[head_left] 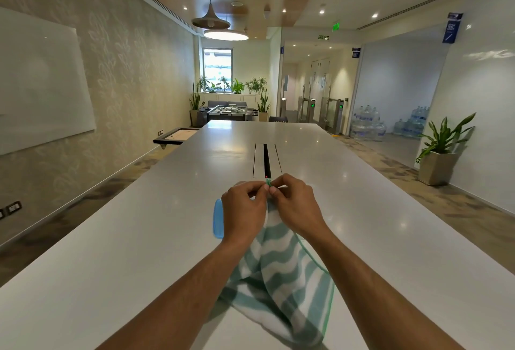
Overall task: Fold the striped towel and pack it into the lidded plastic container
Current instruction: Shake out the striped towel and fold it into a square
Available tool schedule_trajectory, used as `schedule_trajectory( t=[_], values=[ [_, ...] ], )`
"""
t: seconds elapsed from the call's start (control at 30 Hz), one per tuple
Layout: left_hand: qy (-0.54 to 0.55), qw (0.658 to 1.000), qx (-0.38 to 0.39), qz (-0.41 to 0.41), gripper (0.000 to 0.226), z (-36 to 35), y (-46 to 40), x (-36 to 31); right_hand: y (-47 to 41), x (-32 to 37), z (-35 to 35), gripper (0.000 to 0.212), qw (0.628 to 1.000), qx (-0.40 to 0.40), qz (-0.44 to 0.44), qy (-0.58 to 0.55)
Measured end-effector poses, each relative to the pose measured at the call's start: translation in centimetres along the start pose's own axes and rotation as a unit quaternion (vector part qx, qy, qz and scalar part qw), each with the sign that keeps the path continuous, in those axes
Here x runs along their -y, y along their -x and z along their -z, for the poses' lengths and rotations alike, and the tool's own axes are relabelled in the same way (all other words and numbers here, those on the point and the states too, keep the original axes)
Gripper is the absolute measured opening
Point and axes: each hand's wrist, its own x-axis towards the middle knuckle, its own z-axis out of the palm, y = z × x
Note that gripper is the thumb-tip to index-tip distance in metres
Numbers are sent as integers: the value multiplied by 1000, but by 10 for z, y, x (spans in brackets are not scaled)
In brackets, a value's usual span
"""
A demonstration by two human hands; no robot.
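A green-and-white striped towel [281,280] hangs down from my two hands above the long white table [139,252]. My left hand [243,210] and my right hand [295,206] meet at the towel's top edge, each pinching it with fingertips close together. The towel's lower part drapes toward me and rests on the table. A plastic container with a blue lid [218,218] lies on the table just behind my left hand; only its left side shows.
A cable slot [266,161] is set into the table's middle beyond my hands. A potted plant [440,151] stands on the floor to the right, and stacked water bottles [367,126] line the far right wall.
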Motion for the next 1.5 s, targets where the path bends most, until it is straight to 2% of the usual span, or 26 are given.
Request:
schedule_trajectory(
  t=[0.2, 0.3, 0.43, 0.57, 0.67, 0.73, 0.87, 0.93, 1.0, 1.1, 1.2, 1.33, 1.5],
  values=[
    [-3, 999, -7, -41, 16, -1, 5, 2, -2, -4, 4, 22, 999, 4, -7, -34],
    [-11, 997, 38, -59, 20, -2, 8, 2, -5, -7, 5, 24, 997, 4, -20, -75],
    [-15, 994, 98, -44, 25, 0, 7, 8, -11, -13, 11, 19, 987, 16, -58, -150],
    [-29, 989, 127, -66, 22, -1, 8, 9, -14, -16, 7, 14, 987, -6, -80, -139],
    [-17, 984, 161, -74, 20, 0, 12, 11, -12, -16, 7, 16, 992, -22, -43, -116],
    [18, 988, 139, -67, 15, 0, 13, 12, -13, -14, 10, 15, 995, -20, 3, -94],
    [80, 996, 33, 2, 9, 3, 5, 17, -18, -3, 26, 15, 993, -3, 93, -73],
    [53, 997, 54, 23, 25, 6, -3, 23, -22, 3, 38, 14, 989, 1, 124, -81],
    [8, 994, 105, 25, 34, 7, -8, 29, -26, 10, 51, 12, 985, 5, 148, -87],
    [-70, 984, 164, -15, 25, 7, -11, 41, -32, 17, 67, 12, 980, 3, 176, -90],
    [-108, 982, 155, -23, 9, 7, -9, 50, -36, 20, 80, 12, 979, -6, 186, -80],
    [-113, 988, 109, 6, 6, 15, -13, 58, -37, 12, 94, 12, 981, -43, 174, -72],
    [-72, 996, 55, -23, 8, 37, -38, 57, -37, -9, 111, 15, 984, -96, 128, -76]
  ],
)
